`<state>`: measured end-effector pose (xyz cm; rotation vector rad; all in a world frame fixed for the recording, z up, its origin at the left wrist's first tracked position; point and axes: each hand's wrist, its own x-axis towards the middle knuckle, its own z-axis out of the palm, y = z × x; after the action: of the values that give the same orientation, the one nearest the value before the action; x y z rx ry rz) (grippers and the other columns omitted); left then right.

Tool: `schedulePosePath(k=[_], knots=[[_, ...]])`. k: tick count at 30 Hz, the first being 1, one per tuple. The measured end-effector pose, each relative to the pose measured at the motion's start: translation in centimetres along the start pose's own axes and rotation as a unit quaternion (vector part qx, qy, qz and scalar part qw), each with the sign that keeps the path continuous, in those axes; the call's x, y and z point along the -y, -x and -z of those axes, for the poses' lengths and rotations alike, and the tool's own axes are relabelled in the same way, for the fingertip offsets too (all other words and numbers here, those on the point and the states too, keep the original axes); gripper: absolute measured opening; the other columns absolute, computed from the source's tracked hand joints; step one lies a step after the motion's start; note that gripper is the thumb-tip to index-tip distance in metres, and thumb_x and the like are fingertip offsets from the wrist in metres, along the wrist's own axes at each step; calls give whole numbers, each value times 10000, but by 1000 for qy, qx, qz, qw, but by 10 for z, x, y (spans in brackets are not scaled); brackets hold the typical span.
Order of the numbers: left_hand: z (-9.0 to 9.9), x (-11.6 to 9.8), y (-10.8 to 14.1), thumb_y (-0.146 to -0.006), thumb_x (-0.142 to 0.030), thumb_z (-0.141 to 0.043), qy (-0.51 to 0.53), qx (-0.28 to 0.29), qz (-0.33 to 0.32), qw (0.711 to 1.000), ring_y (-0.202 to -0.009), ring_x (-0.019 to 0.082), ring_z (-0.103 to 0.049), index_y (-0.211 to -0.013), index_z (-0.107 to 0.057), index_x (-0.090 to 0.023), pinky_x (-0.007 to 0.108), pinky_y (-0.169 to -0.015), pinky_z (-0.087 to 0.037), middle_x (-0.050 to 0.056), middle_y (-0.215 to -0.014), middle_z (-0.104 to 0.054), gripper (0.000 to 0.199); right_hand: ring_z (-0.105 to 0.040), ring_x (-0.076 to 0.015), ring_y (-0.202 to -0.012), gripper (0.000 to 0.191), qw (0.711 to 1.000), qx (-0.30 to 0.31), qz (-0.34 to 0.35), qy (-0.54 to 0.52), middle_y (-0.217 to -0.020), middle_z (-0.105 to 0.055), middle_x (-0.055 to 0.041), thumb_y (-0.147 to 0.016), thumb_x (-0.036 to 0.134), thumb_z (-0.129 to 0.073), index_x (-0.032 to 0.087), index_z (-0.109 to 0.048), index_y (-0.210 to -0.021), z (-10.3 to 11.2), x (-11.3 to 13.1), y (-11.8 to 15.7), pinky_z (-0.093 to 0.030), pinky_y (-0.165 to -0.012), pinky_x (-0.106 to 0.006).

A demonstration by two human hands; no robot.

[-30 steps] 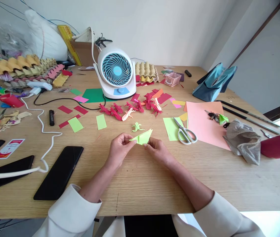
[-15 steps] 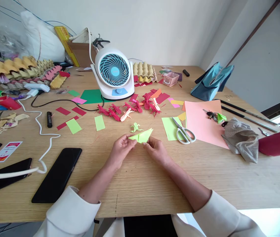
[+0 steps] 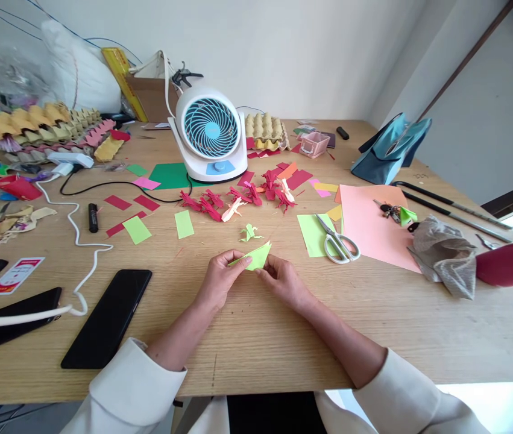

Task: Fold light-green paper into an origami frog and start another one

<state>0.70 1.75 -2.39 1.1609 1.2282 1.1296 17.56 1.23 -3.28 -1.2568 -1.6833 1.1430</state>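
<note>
A folded piece of light green paper (image 3: 258, 258) is held just above the wooden table, between my two hands. My left hand (image 3: 221, 272) pinches its left end, thumb on top and fingers behind. At its lower right edge, my right hand (image 3: 282, 278) grips it between thumb and fingers. Just beyond it stands a small light green paper frog (image 3: 249, 232). Farther back lie several red origami figures (image 3: 211, 205) and a pale one (image 3: 233, 208). To the right, white-handled scissors (image 3: 340, 244) rest partly on a light green sheet (image 3: 311, 235).
A white fan (image 3: 213, 135) stands at the back. Black phones (image 3: 108, 319) and a white cable (image 3: 96, 253) lie to the left. Large pink paper (image 3: 371, 223), a blue bag (image 3: 385, 157) and a dark red cup-like object (image 3: 512, 262) are on the right. Egg cartons (image 3: 25, 123) are stacked back left.
The right tip of the green paper has folded inward, so the piece looks shorter. My right hand has shifted slightly left and down along it.
</note>
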Motion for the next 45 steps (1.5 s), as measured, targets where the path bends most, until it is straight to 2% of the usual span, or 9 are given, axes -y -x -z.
schedulePosePath(k=[6, 12, 16, 20, 26, 33, 40, 45], knots=[[1, 1, -1, -734, -420, -752, 11, 7, -2, 1000, -625, 101, -488, -668, -639, -161, 228, -622, -396, -35, -633, -561, 290, -420, -120, -601, 176, 1000, 4, -1, -4, -647, -474, 38, -825, 312, -574, 196, -500, -714, 0, 0, 0, -330, -570, -255], [-3, -6, -1, -683, -487, -776, 72, -3, 48, 996, -654, 108, -529, -739, -671, -156, 237, -640, -445, -10, -715, -617, 352, -423, -122, -607, 166, 999, -7, -10, -31, -655, -481, 31, -810, 332, -571, 193, -519, -735, 0, -3, -1, -327, -568, -255], [-6, -5, -1, -622, -494, -821, 79, 16, 66, 995, -651, 112, -544, -810, -688, -151, 243, -639, -445, -4, -718, -636, 413, -374, -114, -570, 253, 996, -40, -26, -74, -623, -440, 40, -803, 416, -588, 203, -489, -710, -1, -4, -4, -303, -541, -258], [-8, 1, 0, -598, -436, -838, 33, 14, 55, 998, -640, 112, -519, -737, -673, -131, 245, -644, -413, -3, -671, -631, 374, -392, -115, -581, 321, 992, -40, -30, -118, -638, -474, 31, -795, 482, -626, 202, -491, -711, -1, -3, -4, -331, -566, -265], [-9, 2, 1, -692, -395, -761, -4, 19, 18, 1000, -599, 97, -465, -679, -615, -139, 229, -594, -356, -32, -618, -562, 295, -475, -136, -638, 341, 992, -9, -29, -120, -687, -563, 5, -783, 509, -660, 190, -548, -739, -1, -4, -4, -375, -591, -264], [-9, 5, 1, -733, -402, -729, -41, 42, -5, 998, -635, 136, -531, -762, -635, -145, 253, -600, -411, 4, -692, -620, 276, -459, -123, -619, 329, 993, -19, -26, -111, -680, -545, 10, -800, 478, -656, 158, -587, -766, -2, -6, -4, -365, -582, -263], [-8, 12, 2, -747, -399, -718, -99, 3, -57, 993, -659, 150, -562, -724, -635, -140, 271, -640, -453, 22, -694, -632, 273, -421, -114, -600, 310, 998, -23, -17, -62, -642, -497, 23, -812, 453, -634, 162, -567, -729, -1, -2, -4, -335, -546, -248], [-8, 8, 2, -718, -392, -749, -51, -28, -52, 997, -610, 122, -526, -672, -592, -156, 248, -577, -470, -9, -647, -582, 287, -417, -111, -579, 283, 998, -25, -27, -52, -621, -493, 28, -788, 417, -632, 179, -521, -685, 0, -2, -4, -330, -535, -250]])
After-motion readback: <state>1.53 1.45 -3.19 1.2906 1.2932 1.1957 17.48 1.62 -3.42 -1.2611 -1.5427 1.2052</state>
